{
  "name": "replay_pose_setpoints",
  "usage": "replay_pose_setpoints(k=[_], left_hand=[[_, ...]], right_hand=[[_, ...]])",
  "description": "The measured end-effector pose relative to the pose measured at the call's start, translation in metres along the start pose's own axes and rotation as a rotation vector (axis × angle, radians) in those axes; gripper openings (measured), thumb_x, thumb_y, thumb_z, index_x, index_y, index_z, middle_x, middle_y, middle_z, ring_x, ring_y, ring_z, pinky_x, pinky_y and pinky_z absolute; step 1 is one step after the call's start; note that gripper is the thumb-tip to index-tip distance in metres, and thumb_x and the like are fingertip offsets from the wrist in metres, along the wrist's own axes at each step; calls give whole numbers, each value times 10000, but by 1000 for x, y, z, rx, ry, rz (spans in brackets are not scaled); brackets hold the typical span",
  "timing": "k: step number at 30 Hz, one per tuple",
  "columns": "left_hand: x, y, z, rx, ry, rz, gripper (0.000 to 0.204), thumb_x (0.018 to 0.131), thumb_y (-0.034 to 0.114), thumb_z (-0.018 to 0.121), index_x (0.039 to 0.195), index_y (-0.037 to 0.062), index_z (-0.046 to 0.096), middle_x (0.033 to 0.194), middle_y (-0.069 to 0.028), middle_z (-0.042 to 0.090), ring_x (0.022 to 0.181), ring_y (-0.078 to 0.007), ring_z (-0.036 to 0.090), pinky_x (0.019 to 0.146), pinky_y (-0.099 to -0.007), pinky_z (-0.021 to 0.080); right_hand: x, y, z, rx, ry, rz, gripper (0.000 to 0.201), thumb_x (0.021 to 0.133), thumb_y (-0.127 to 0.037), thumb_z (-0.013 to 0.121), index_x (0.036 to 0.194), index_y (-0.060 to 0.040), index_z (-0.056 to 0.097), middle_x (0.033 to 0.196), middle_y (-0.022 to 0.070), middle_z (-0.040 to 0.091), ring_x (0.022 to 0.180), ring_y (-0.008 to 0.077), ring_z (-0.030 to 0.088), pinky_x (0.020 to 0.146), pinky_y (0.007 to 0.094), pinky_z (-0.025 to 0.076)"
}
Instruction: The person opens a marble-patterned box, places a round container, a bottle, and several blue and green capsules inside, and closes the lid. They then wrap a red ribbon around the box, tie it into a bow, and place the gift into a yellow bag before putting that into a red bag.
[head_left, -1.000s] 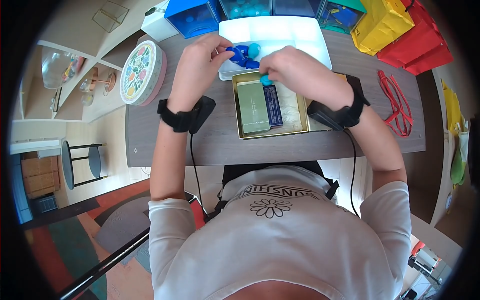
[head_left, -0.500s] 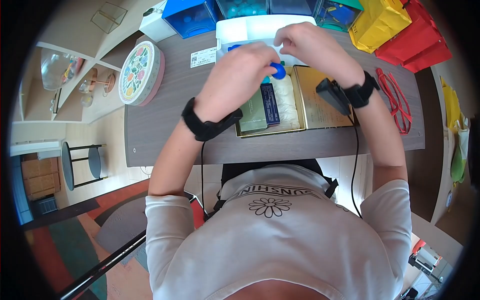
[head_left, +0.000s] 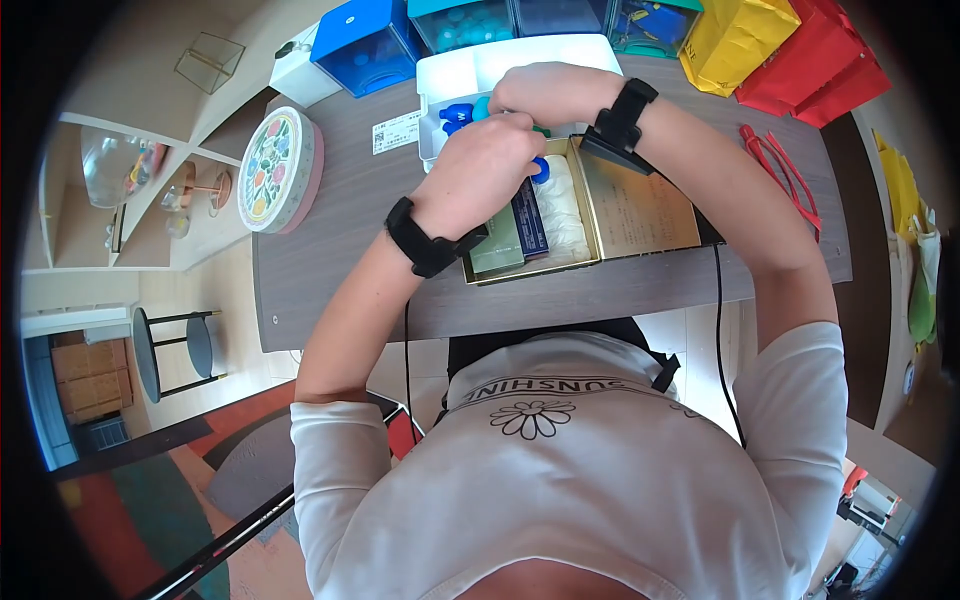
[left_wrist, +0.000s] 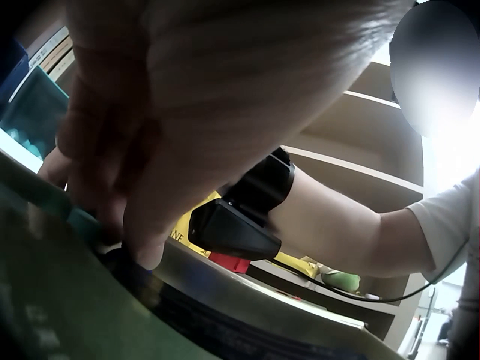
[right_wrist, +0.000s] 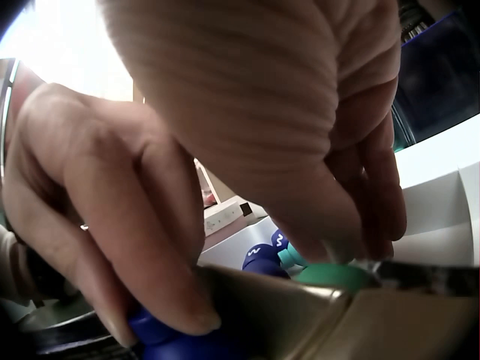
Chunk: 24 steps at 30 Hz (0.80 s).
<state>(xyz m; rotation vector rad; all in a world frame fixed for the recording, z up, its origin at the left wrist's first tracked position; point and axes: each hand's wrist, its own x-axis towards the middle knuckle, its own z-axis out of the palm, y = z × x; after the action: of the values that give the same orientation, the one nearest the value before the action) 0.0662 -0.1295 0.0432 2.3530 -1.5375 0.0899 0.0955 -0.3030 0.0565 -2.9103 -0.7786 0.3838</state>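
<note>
My left hand [head_left: 485,165] is over the gold-edged box [head_left: 597,215], its fingertips holding a small, rounded blue container [head_left: 541,170]. In the right wrist view that blue container [right_wrist: 176,337] sits low beside the box wall, under the left thumb and finger. My right hand [head_left: 555,92] reaches over the white tray [head_left: 430,75] with fingers pointing down. Right at its fingertips are a green round piece [right_wrist: 334,276] and a teal one [right_wrist: 292,257]; I cannot tell whether it grips one. Blue containers [head_left: 457,115] with white letters lie in the tray.
The box holds a green carton [head_left: 497,245], a navy carton [head_left: 530,225] and white padding [head_left: 565,215]; its gold lid [head_left: 640,205] lies folded out to the right. Coloured drawer bins [head_left: 365,45], paper bags [head_left: 740,45], a red ribbon [head_left: 785,175] and a floral round tin [head_left: 275,165] stand around.
My left hand has moved from the tray to the box, bringing a blue container. The right hand went from the box up over the tray, then leftward, closer to the left hand.
</note>
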Motion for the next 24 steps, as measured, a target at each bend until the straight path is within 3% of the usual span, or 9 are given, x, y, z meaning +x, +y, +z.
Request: replay_pose_setpoints(k=[6,9,10,15,18,21,24], left_hand=[[-2,1,-5,-153,-21,-79,198,815,100,732,997,23,725,919,-129,683,828,-310,665,749,-394,524],[-8,-3,-10,-274,53,-92,196,827,90,732,1012,26,723,917,-123,695,798,-278,669,715,-361,522],[-9,-4,-14,-323,69,-144,185,835,92,736,1007,25,722,901,-119,698,746,-241,658,684,-340,513],[-12,-31,-27,-134,222,-233,168,832,110,751,974,25,729,903,-104,697,677,-221,614,649,-339,499],[-16,-53,-26,-1,224,-277,192,835,117,747,1009,37,730,937,-111,695,708,-242,631,668,-357,508],[-19,-69,-15,8,164,-257,233,838,127,743,1055,44,723,974,-129,697,764,-271,649,711,-378,519],[-17,-82,-3,-19,112,-246,266,832,136,745,1079,42,718,983,-148,701,820,-296,661,750,-394,523]], right_hand=[[9,24,21,109,199,-37,232,827,-119,667,1043,-77,742,903,145,729,804,302,692,711,384,542],[0,21,6,140,-11,-42,258,821,-156,703,1067,-85,734,912,132,722,822,284,691,725,383,537],[0,22,8,156,-34,-31,285,811,-161,714,1085,-85,728,908,131,718,832,286,690,729,384,536],[7,21,15,107,-77,-10,363,801,-164,732,1149,-67,690,924,138,695,868,308,680,767,398,533],[-2,22,13,43,181,18,300,810,-154,747,1067,-9,693,922,175,696,896,326,687,766,419,533],[-40,5,-16,67,284,-14,279,866,-129,698,1123,-27,661,1010,155,651,956,335,652,854,421,522],[-71,-7,-19,83,290,-117,271,850,-114,723,1093,-8,667,974,157,634,968,339,640,854,409,520]])
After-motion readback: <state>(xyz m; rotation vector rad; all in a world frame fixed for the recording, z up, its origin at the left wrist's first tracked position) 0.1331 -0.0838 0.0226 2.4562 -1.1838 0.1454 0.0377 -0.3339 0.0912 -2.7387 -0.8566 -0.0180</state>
